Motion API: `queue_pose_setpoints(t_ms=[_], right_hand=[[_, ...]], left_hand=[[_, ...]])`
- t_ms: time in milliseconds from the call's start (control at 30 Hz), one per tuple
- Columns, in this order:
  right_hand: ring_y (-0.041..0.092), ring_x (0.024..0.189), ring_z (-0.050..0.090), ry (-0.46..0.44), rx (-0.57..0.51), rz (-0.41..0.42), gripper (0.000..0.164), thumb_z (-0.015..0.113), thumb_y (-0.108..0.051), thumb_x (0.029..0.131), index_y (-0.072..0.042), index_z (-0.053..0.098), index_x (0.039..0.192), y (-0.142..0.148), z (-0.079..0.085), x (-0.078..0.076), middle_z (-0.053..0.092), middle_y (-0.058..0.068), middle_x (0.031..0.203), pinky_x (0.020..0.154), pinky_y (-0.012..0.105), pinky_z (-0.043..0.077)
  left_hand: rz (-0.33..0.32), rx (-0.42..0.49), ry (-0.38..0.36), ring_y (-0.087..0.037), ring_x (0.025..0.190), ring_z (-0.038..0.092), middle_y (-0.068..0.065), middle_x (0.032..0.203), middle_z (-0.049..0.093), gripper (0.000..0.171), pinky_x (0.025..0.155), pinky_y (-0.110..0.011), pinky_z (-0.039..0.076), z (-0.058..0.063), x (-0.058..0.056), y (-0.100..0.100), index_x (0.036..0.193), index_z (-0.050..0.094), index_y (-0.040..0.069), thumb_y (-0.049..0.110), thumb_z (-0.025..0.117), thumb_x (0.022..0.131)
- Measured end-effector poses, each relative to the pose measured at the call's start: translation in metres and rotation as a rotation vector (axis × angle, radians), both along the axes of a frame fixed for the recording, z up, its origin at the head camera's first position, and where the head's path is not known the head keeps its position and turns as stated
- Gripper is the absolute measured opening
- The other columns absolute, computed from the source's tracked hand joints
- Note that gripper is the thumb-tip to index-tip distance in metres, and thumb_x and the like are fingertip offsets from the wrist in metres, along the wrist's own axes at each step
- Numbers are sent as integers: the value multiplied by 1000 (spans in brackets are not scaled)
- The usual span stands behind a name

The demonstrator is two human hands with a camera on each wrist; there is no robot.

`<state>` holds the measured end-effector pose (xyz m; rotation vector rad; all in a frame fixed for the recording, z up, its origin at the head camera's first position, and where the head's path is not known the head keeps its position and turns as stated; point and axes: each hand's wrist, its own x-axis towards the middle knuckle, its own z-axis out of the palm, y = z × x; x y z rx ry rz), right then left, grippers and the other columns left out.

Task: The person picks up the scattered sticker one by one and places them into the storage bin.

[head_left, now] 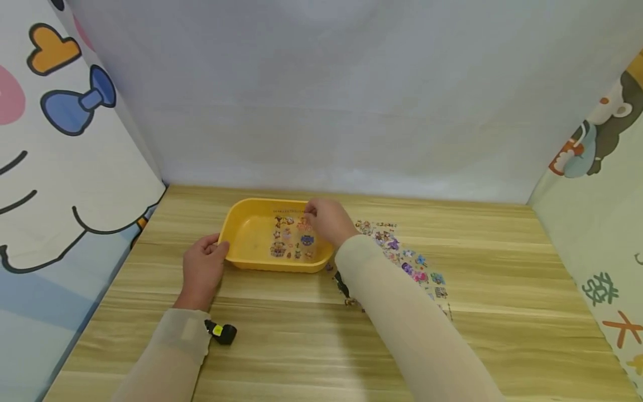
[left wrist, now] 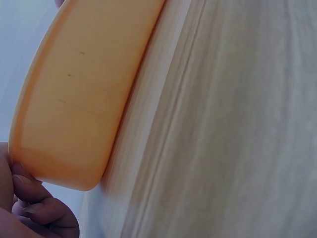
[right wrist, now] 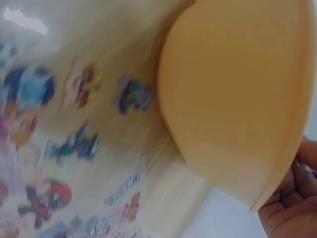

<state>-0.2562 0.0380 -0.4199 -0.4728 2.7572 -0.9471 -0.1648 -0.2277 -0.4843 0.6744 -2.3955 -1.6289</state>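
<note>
A yellow plastic basin (head_left: 246, 260) sits on the wooden table, toward its back. My left hand (head_left: 203, 268) holds the basin's left end, thumb over the rim and fingers curled below it, as the left wrist view also shows. Inside the basin lies a clear sheet of cartoon stickers (head_left: 287, 234). My right hand (head_left: 329, 220) reaches over the basin's right end, fingertips pinched at the sheet's upper right corner. In the right wrist view, the curled fingers (right wrist: 292, 198) show beyond the basin's rim. Their contact with the sheet is hidden there.
More clear sticker sheets (head_left: 414, 271) are spread on the table (head_left: 281, 357) right of the basin, partly under the right sleeve. A small black device with a yellow label (head_left: 221, 332) is at the left cuff. A pale cloth wall (head_left: 326, 111) stands behind, with printed panels on both sides.
</note>
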Motion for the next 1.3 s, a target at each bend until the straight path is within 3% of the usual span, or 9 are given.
queue_pose_setpoints(t_ms=[167, 367, 667, 800, 1300], right_hand=[[19, 101, 67, 67, 104, 50, 25, 60, -21, 106, -7, 70, 125, 1, -1, 0, 71, 5, 115, 89, 36, 55], [27, 124, 61, 154, 239, 97, 35, 60, -20, 106, -5, 64, 137, 11, -1, -7, 66, 11, 134, 106, 41, 47], [22, 103, 67, 257, 257, 59, 24, 62, -20, 105, -7, 71, 123, 30, 0, -12, 71, 7, 115, 91, 39, 54], [23, 99, 67, 310, 280, -2, 23, 64, -20, 103, -7, 72, 120, 45, 2, -13, 71, 8, 111, 86, 40, 56], [31, 108, 65, 225, 276, -36, 34, 63, -22, 104, -1, 65, 130, 108, -2, -9, 67, 15, 122, 90, 47, 54]], left_hand=[[-7, -4, 0, -16, 74, 55, -10, 91, 65, 41, 62, -23, 45, 0, 0, 1, 135, 65, 6, 28, 63, 100], [-15, -3, -8, -17, 75, 54, -9, 90, 64, 41, 63, -24, 44, -1, -1, 2, 135, 65, 7, 29, 63, 100], [-9, -1, -15, -16, 76, 54, -8, 90, 64, 42, 63, -24, 44, -2, -1, 3, 136, 64, 7, 28, 63, 100], [-9, -2, -18, -17, 76, 54, -8, 90, 63, 43, 64, -24, 44, -2, -1, 3, 137, 64, 7, 29, 62, 100], [-5, 7, -36, -17, 75, 53, -8, 91, 62, 43, 62, -25, 44, 1, 0, 0, 137, 64, 8, 30, 62, 100]])
